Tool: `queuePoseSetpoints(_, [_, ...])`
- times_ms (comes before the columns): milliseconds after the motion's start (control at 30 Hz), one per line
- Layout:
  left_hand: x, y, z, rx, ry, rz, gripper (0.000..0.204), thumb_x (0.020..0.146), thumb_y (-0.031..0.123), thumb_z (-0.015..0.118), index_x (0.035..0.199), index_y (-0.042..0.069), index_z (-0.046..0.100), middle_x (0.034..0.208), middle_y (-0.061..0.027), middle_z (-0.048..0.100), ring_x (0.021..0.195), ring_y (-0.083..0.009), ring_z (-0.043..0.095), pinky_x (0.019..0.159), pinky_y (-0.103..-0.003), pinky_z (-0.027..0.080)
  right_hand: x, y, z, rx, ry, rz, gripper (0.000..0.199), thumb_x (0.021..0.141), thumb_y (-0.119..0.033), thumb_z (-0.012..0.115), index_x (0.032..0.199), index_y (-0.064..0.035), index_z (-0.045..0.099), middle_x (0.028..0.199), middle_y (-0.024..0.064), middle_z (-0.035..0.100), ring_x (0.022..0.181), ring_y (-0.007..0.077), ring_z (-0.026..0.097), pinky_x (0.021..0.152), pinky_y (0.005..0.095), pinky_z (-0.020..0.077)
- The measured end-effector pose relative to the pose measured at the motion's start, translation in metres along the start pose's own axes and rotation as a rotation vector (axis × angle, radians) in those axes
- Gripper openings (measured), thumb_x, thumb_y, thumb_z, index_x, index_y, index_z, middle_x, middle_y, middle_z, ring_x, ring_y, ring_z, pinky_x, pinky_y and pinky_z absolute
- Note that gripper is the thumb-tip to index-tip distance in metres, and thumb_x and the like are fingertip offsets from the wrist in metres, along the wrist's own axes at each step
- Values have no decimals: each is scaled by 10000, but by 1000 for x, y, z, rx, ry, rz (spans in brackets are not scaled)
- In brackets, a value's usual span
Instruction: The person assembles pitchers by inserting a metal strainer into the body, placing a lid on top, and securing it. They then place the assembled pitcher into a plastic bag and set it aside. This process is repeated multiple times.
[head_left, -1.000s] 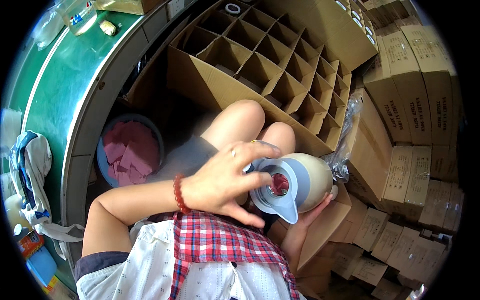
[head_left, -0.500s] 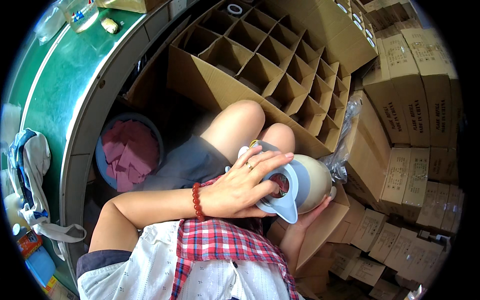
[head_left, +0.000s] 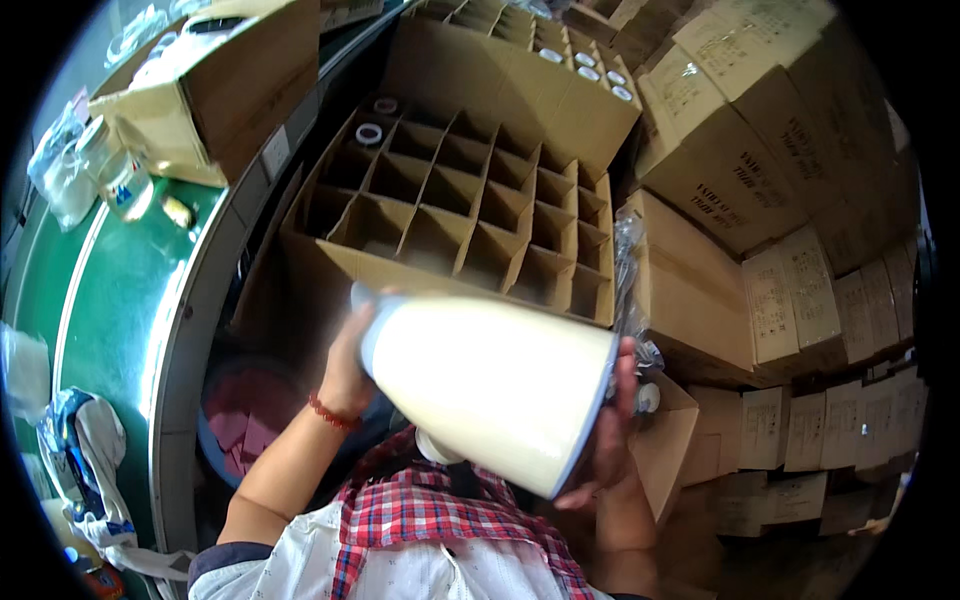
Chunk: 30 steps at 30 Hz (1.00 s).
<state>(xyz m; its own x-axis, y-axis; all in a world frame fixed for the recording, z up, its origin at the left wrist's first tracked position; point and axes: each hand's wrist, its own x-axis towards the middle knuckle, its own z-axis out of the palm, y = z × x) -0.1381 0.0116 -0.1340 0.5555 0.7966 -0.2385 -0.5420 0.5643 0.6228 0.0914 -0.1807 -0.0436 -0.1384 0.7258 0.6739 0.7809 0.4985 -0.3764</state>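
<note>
A cream vacuum jug (head_left: 485, 385) with a grey-blue collar and base rim lies on its side across the front of my body, held up between both hands. My left hand (head_left: 347, 368) is closed round the collar end, its fingers partly hidden and blurred. At the base end my right hand (head_left: 612, 440) grips the rim, thumb below and fingers along the far side. Just beyond the jug stands a large carton (head_left: 400, 265) with cardboard dividers. Most of its visible cells hold nothing I can see, but a white ring-shaped top (head_left: 369, 134) shows in a far-left cell.
To the left runs a green worktable (head_left: 120, 290) with a glass mug (head_left: 126, 188), an open box (head_left: 245, 95) and a cloth bag (head_left: 85, 450). A blue tub (head_left: 215, 440) of reddish cloth sits below it. Stacked cartons (head_left: 720, 190) crowd the right side.
The jug has swung from pointing its top at me to lying crosswise, and is raised. My left hand has shifted from its top to the collar. The view has turned and moved too.
</note>
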Motion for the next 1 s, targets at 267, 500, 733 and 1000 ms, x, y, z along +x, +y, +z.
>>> queuePoseSetpoints(267, [-13,28,14,-64,84,-236,436,933,366,533,1177,8,576,1097,-156,648,992,-264,636,887,-375,503,32,-33,13,-178,-169,-141,995,654,-834,582,1430,-241,390,1534,221,265,1398,536,192,1071,716,128])
queuePoseSetpoints(500, [-18,46,-1,108,12,227,457,916,404,485,1198,46,525,1039,-153,642,915,-228,656,840,-337,529,7,0,72,266,214,245,848,913,-587,455,1508,-17,251,1589,218,107,1485,336,66,1176,468,98])
queuePoseSetpoints(733, [-9,33,-25,-41,123,30,352,955,299,509,1115,1,603,1047,-129,671,950,-230,646,856,-346,506,35,2,24,-38,59,51,328,911,-125,533,1223,-24,550,1458,253,382,1374,446,332,1121,510,267])
queuePoseSetpoints(1000, [4,22,-27,55,74,-346,386,908,390,564,1068,42,613,959,-102,681,854,-205,649,808,-355,523,93,-47,-42,-493,-378,-586,325,731,-173,747,1048,-119,697,991,27,608,889,177,606,699,294,515])
